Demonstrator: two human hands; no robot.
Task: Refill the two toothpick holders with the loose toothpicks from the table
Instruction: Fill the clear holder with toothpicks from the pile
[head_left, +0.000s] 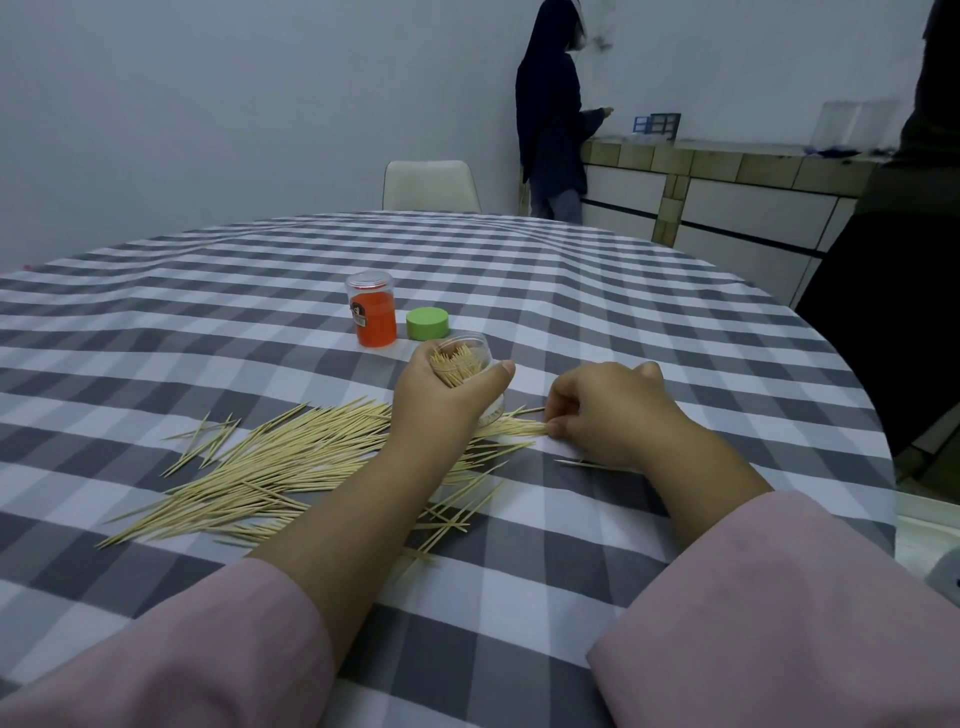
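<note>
gripping a clear holder (470, 364) tilted toward the camera, toothpick tips showing, the left hand (441, 400) curls round it; right hand (608, 410) pinches a bundle (511, 429) lying left-right beside it. near left, loose toothpicks (270, 467) fan across the checked tablecloth (623, 322). farther: green lid (427, 323), orange holder (375, 317), its label unreadable.

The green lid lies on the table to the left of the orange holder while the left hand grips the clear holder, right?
Not quite: the head view shows the green lid lying to the right of the orange holder, not the left. The left hand does grip the clear holder.
</note>
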